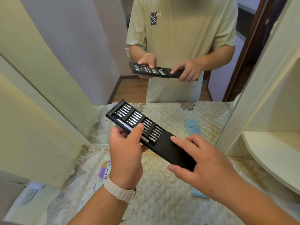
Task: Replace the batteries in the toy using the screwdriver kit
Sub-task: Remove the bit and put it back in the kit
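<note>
- the screwdriver kit (146, 127) is held up over the tabletop (162, 200) between both hands, with its bit tray slid most of the way out of the black sleeve (175, 151).
- the left hand (126, 153) grips the tray end, fingers curled under it and thumb lying on the silver driver handle (128, 125) in its slot.
- the right hand (206, 164) holds the sleeve, thumb under its near edge and fingers bent over the top.
- the toy (105, 170), purple and white, lies on the tabletop below the left hand, mostly hidden; its battery cover can't be made out.
- by my reading only the kit is opened: no bit is picked, the driver sits in its slot, and the screws, cover and batteries are all left to do.
</note>
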`<state>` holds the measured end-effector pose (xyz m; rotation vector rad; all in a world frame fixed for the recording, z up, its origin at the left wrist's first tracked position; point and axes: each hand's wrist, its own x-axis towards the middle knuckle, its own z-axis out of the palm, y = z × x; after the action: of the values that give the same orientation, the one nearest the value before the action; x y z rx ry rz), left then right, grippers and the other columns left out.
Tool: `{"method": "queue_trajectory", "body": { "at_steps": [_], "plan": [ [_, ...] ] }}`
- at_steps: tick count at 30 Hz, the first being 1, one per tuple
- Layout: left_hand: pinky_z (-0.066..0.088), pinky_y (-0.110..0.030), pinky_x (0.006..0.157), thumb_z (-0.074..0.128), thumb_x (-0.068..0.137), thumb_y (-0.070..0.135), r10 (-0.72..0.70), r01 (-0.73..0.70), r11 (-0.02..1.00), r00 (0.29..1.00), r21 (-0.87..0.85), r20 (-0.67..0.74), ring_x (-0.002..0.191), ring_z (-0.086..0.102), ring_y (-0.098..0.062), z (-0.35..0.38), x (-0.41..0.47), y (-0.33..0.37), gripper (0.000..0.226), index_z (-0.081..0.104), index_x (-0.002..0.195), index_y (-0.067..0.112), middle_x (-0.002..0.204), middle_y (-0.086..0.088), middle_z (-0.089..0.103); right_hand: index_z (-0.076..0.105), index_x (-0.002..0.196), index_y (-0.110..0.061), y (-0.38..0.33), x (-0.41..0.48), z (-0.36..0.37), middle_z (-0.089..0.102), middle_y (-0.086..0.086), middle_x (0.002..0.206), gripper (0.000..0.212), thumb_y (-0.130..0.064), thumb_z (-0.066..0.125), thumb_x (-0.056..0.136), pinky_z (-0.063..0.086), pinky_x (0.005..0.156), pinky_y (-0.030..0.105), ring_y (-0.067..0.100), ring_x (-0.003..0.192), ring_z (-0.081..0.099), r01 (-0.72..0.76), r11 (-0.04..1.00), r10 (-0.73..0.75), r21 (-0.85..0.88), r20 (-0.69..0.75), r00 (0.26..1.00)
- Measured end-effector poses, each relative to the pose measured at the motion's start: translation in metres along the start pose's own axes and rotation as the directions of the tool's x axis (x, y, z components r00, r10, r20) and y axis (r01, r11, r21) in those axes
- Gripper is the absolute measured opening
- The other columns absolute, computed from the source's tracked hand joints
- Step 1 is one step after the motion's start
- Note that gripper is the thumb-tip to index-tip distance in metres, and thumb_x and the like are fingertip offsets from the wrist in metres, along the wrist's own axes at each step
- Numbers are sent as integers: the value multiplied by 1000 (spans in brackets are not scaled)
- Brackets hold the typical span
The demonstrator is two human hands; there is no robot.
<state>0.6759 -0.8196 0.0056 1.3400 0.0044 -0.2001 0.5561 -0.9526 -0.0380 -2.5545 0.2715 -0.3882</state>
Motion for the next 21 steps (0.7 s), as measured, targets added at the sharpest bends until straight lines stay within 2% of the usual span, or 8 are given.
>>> {"method": "queue_trajectory", "body": {
  "at_steps": [10, 18, 21],
  "plan": [
    [60, -40, 65, 62, 91, 5, 10, -10, 1000, 999, 18, 35, 96, 70, -33, -8, -2, -4, 22, 56, 111, 10, 109, -16, 69, 44, 136, -47, -2, 3, 0, 46, -19, 101, 70, -76, 46, 73, 39, 62, 13, 0, 84, 46, -25, 1000, 25, 4, 25, 999],
    [57, -34, 62, 59, 92, 2, -62, 60, 998, 987, 19, 148, 92, 72, -26, -7, -5, -8, 26, 56, 116, 13, 106, -8, 72, 37, 141, -50, -2, 10, 1, 44, -18, 105, 74, -78, 41, 73, 43, 66, 18, 2, 88, 45, 0, 999, 2, -34, 66, 998],
    [57, -33, 62, 58, 93, 2, -87, 87, 996, 982, 4, 167, 89, 73, -23, -7, -9, -12, 27, 57, 117, 15, 104, -6, 73, 39, 140, -49, -6, 14, 0, 46, -17, 104, 73, -77, 41, 73, 40, 63, 18, 4, 85, 47, 14, 998, -10, -67, 61, 998]
  ]
}}
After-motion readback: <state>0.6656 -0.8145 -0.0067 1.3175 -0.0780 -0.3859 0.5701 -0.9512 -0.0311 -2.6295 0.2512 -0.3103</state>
